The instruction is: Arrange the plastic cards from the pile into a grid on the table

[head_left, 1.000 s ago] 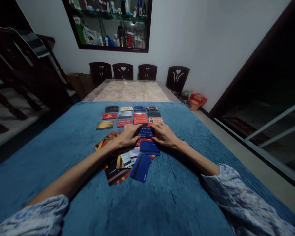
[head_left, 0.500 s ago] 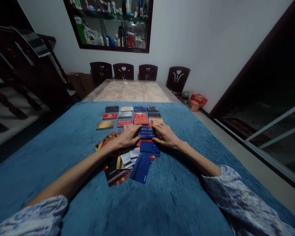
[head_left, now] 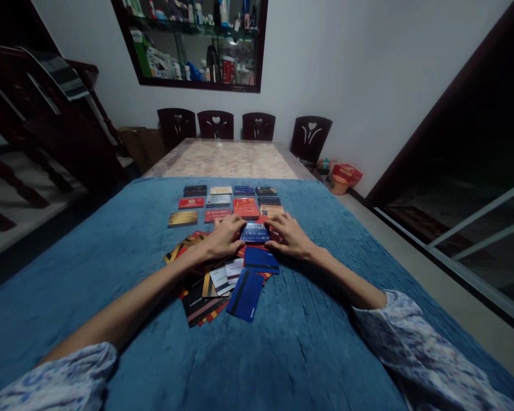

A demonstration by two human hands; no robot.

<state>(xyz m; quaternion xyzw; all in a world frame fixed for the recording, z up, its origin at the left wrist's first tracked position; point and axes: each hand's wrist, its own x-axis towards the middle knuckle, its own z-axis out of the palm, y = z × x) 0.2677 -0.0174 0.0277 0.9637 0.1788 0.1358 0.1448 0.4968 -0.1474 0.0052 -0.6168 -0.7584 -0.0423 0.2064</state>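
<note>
Between my two hands is a blue card with pale printing, perhaps the top one of a stack. My left hand grips its left edge, thumb at the near corner and fingers at the far one. At the opposite edge, my right hand holds it the same way. Just below lie a plain blue card and a blue card with a dark stripe. White cards and a black card overlap in a loose pile, partly under my left forearm.
Beyond my hands, small card stacks stand in rows, among them a gold card, a red stack and a silver stack. A blue cloth covers the near table. Several dark chairs line the far end.
The blue card between my hands has tilted slightly, and its surface now catches more light. Both hands keep nearly the same place. The piles around them look unchanged.
</note>
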